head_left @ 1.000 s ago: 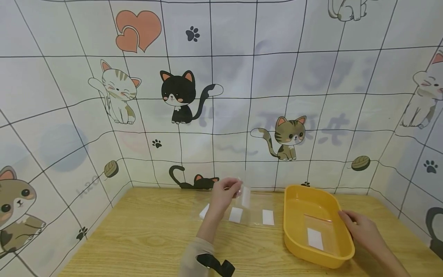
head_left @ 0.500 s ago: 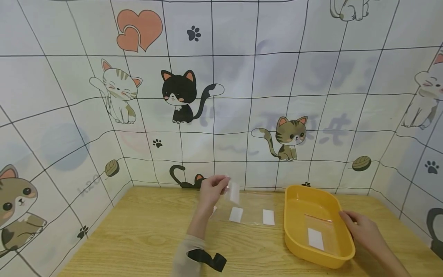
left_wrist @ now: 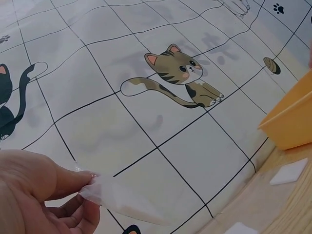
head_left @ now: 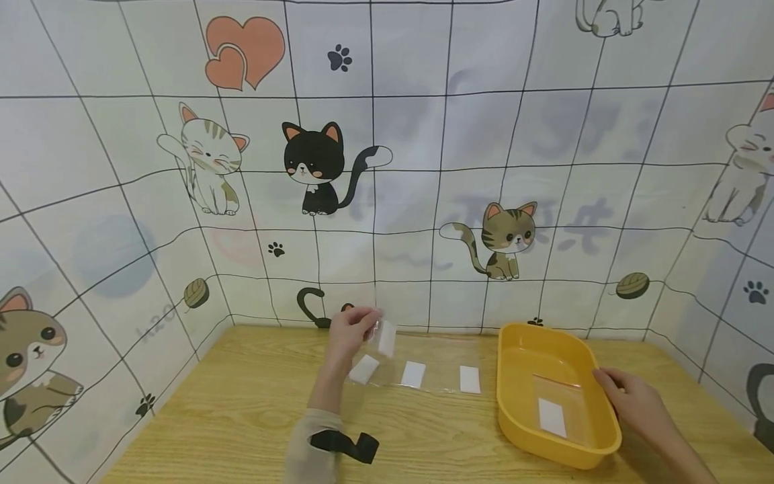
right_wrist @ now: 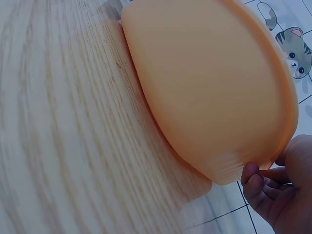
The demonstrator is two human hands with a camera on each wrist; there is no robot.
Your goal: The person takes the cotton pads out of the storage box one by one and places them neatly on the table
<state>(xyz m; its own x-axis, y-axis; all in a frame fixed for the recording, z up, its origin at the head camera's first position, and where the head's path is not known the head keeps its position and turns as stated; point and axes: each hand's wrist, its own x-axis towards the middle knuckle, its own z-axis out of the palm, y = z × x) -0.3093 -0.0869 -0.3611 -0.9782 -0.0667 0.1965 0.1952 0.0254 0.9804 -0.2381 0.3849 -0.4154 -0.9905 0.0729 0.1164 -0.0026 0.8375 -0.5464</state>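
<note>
My left hand (head_left: 352, 331) pinches the top of a clear plastic bag (left_wrist: 122, 201) with a white piece (head_left: 387, 338) inside, held up over the table's back. Below it lie several similar clear bags in a row, each with a white rectangle: one (head_left: 364, 370) by the left hand, one (head_left: 413, 374) in the middle and one (head_left: 469, 379) beside the tray. At the right, my right hand (head_left: 629, 401) grips the rim of a yellow plastic tray (head_left: 514, 430), thumb on the rim and fingers under its outside. Inside the tray rests another bag with a white rectangle (head_left: 551, 417).
The wooden table (head_left: 242, 403) runs back to a wall sheet (head_left: 411, 134) printed with cats and grid lines. A black strap (head_left: 345, 445) hangs from the left sleeve (head_left: 311, 450). A dark object (head_left: 763, 403) shows at the right edge.
My left hand has moved left with the pinched bag, from above the middle bag to above the leftmost one. My right hand and the tray have stayed put.
</note>
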